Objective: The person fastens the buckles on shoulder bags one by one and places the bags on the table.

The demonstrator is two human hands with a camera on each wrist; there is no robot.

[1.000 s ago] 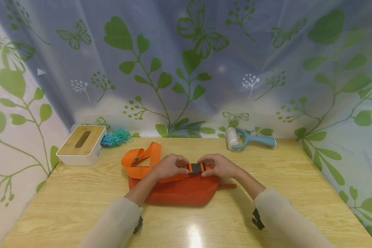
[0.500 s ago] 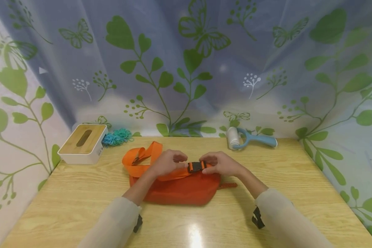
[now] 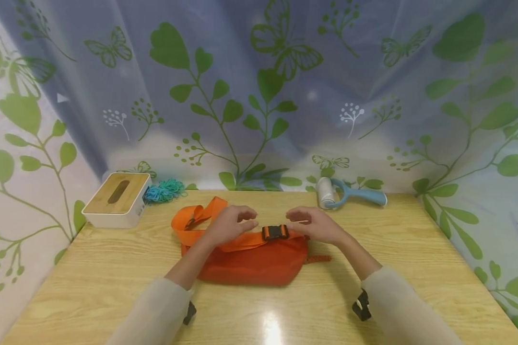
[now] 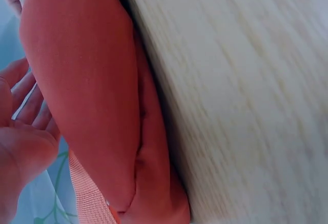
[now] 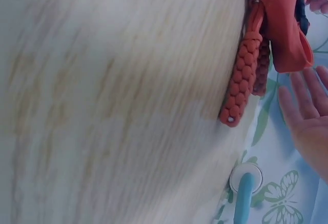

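Observation:
An orange-red waist bag (image 3: 254, 266) lies on the wooden table, its orange strap (image 3: 190, 235) looped up at the left. A black side-release buckle (image 3: 275, 232), fastened, rests along the top of the bag. My left hand (image 3: 230, 225) hovers over the strap just left of the buckle, fingers loosely bent and holding nothing. To the buckle's right is my right hand (image 3: 317, 225), relaxed and apart from it. In the right wrist view a braided zipper pull (image 5: 241, 83) hangs from the bag's end, and the right fingers (image 5: 305, 93) spread near the bag.
At the back left stands a white tissue box (image 3: 116, 199) with a wooden lid, beside a bundle of teal yarn (image 3: 165, 190). A lint roller (image 3: 349, 193) with a blue handle lies at the back right. Behind the table hangs a leaf-patterned curtain (image 3: 224, 96).
Both hands have let go of the buckle and its strap and drawn apart, left hand to the left, right hand to the right. The buckle stays on the bag.

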